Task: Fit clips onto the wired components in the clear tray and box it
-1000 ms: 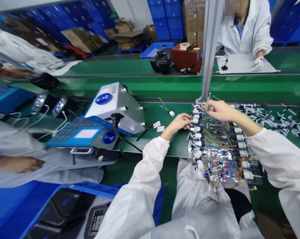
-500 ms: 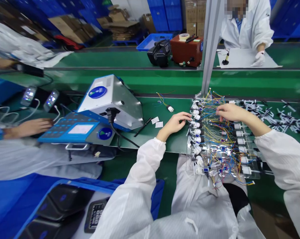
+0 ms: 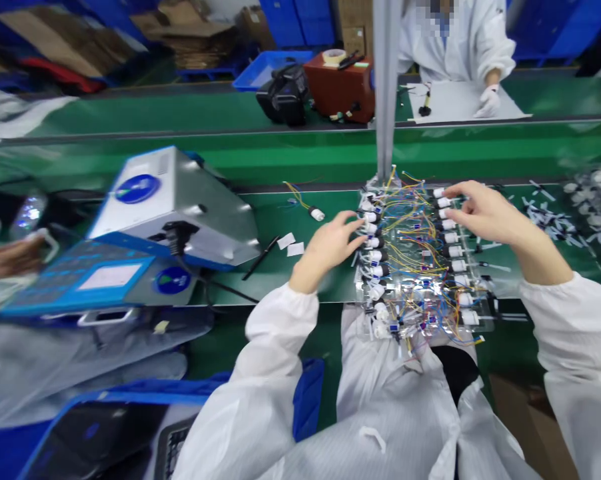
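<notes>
A clear plastic tray (image 3: 415, 288) partly overhangs the front edge of the green bench, above my lap. Two columns of small white cylindrical parts with black ends lie in it, joined by yellow, blue and red wires (image 3: 405, 250). My left hand (image 3: 325, 247) reaches the left column, its thumb and forefinger spread at one of the white parts (image 3: 373, 243). Over the right column is my right hand (image 3: 493, 213), fingers apart beside the upper white parts (image 3: 449, 225). Whether either hand presses on a part cannot be made out.
Left of the tray lie a loose wired part (image 3: 316, 213), white paper slips (image 3: 295, 249) and a black pen (image 3: 261, 258). A blue-grey tester (image 3: 205, 207) stands further left, near a co-worker's blurred hand (image 3: 18, 257). White strips (image 3: 555, 223) and another filled tray (image 3: 600, 203) lie right.
My right hand has moved from the wires in the tray's middle to the right column. My left hand's fingers have spread at the left column. The view has shifted rightward.
</notes>
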{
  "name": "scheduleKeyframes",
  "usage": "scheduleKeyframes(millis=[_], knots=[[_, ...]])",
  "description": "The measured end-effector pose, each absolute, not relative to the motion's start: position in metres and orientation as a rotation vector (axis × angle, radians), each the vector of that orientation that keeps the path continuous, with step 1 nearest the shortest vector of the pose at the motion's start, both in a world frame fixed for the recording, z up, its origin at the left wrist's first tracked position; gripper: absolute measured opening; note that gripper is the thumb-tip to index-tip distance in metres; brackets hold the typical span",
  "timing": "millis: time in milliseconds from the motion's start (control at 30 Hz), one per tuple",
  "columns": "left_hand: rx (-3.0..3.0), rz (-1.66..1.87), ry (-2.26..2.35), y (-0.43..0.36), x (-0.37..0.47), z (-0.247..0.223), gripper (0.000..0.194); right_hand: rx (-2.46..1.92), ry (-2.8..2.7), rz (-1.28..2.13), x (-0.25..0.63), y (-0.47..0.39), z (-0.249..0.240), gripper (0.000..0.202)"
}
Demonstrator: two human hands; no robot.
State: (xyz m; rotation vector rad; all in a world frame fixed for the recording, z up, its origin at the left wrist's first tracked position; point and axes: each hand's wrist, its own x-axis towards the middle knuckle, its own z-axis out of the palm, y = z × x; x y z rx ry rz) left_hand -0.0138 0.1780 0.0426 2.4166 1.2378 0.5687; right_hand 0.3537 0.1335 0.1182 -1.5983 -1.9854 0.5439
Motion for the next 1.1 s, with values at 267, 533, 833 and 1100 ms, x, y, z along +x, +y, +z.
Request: scheduleKeyframes(millis=[267,533,833,1100], knots=[[1.983,0.32,0.217,-0.021,0.006,0.067,0.03,-1.964,-1.382,0.579,0.434,-0.07,0.123,0.031],[1.079,0.49,0.902,-0.101,0.126,-0.06,0.052,-1.7,-0.79,0.979,0.394,-0.13,-0.008,0.03],[0.963,0.639,1.089,-0.058,0.108,-0.067,0.059,-1.457,-0.814,0.885,0.33,-0.107,-0.02,0.016],[0.731,0.525,0.773,-0.092,0.119,-0.038,0.06,-1.083,-0.893,0.862,0.336,-0.142,0.037,0.005]])
